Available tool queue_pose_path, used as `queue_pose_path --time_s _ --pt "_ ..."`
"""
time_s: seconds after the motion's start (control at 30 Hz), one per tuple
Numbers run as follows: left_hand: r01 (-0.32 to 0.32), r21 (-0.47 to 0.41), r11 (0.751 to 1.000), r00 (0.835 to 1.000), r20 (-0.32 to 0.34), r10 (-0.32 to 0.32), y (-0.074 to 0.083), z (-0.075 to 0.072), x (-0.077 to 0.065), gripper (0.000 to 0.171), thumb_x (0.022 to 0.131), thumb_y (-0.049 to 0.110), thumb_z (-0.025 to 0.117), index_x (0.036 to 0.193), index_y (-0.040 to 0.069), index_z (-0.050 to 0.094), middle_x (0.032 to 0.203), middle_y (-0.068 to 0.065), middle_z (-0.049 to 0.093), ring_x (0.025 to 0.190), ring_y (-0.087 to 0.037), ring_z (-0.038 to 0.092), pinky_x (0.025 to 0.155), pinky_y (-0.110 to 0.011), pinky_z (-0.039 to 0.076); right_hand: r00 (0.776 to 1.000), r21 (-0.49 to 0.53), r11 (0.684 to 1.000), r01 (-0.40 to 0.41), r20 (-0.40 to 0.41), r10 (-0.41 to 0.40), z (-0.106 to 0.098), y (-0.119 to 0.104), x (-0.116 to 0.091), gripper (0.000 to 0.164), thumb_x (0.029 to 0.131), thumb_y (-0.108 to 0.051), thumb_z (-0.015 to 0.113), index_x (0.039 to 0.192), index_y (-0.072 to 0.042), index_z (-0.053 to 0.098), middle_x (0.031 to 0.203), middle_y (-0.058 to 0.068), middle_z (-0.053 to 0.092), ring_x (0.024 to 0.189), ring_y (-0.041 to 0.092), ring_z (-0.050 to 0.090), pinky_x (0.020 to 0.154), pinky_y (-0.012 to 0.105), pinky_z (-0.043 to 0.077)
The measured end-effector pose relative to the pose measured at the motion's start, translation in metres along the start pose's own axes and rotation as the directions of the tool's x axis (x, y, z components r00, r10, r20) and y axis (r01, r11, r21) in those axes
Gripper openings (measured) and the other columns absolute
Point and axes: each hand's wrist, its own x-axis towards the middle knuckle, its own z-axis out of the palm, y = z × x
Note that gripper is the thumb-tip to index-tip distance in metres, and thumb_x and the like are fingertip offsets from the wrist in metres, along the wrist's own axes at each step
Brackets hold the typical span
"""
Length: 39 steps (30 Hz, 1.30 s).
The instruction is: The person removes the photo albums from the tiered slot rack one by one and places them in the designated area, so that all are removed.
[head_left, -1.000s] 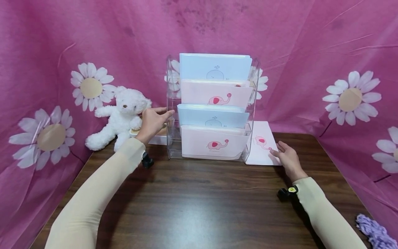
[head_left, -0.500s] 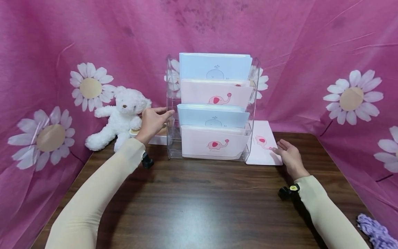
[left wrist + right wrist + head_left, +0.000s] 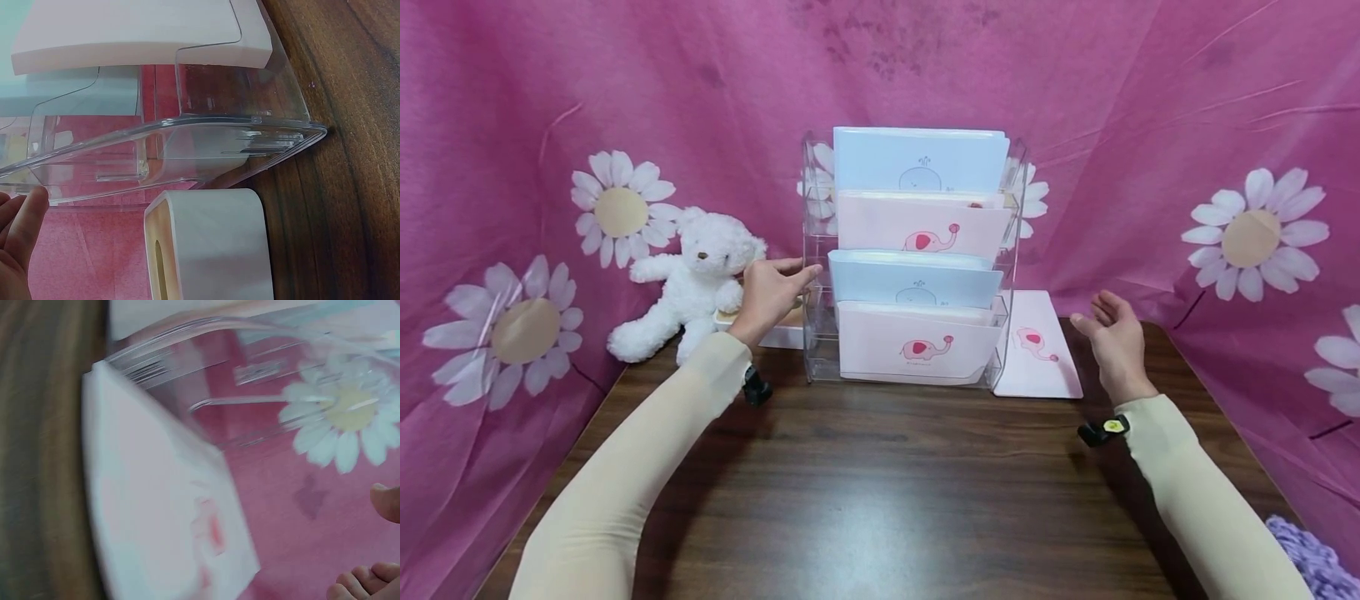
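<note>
A clear acrylic rack (image 3: 811, 367) stands on the table with pale blue and pale pink printed booklets in its tiers; the front pink booklet (image 3: 880, 354) bears an elephant. My left hand (image 3: 767, 292) touches the rack's left side with extended fingers. In the left wrist view, a fingertip (image 3: 39, 199) lies right at its clear edge. A white elephant-printed booklet (image 3: 1037, 367) lies flat at the rack's right side, its corner near the rack's base. My right hand (image 3: 1116, 346) is just right of that booklet, apart from it, fingers loosely bent around nothing.
A white teddy bear (image 3: 681, 283) sits at the left back. Behind my left hand stands a white tissue box (image 3: 219, 244) with a wood-coloured slotted top. Purple knitting (image 3: 1311, 558) lies at the right edge. A pink flowered cloth (image 3: 1112, 125) hangs around the wooden table (image 3: 865, 492).
My right hand has let go of the booklet at the rack's right side and moved up and to the right. My left hand stays at the rack's side.
</note>
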Motion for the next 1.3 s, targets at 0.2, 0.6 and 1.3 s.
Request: queue_pose_path --time_s 0.2,0.6,1.3 --pt "0.005 0.01 1.0 1.0 -0.002 -0.005 0.0 -0.001 -0.001 0.056 0.088 0.045 0.078 0.128 0.007 0.07 0.12 -0.015 0.075 0.077 -0.021 0.078 0.065 -0.032 0.063 0.993 0.262 0.96 0.1 0.032 -0.113 0.008 -0.029 0.002 0.071 0.09 0.008 0.067 0.154 -0.003 0.037 0.132 -0.005 0.056 0.134 0.014 0.049 0.087 0.005 0.051" --pt "0.022 -0.022 1.0 1.0 0.004 -0.022 0.001 -0.003 -0.001 0.053 0.088 0.039 0.079 0.127 0.004 0.07 0.113 -0.018 0.077 0.078 -0.023 0.078 0.064 -0.029 0.062 0.95 0.432 0.862 0.266 0.032 -0.31 0.029 -0.096 0.008 0.069 0.083 0.017 0.069 0.146 -0.001 0.047 0.125 -0.001 0.06 0.128 0.016 0.053 0.105 0.016 0.048" --pt "0.006 -0.021 1.0 1.0 -0.003 -0.006 0.002 0.0 0.0 0.053 0.087 0.04 0.08 0.124 0.004 0.072 0.114 -0.019 0.076 0.077 -0.021 0.078 0.063 -0.028 0.062 0.853 0.404 0.858 0.317 0.273 -0.444 0.075 -0.197 0.027 0.07 0.083 0.012 0.073 0.147 -0.001 0.047 0.153 0.014 0.051 0.144 0.023 0.047 0.118 0.025 0.04"
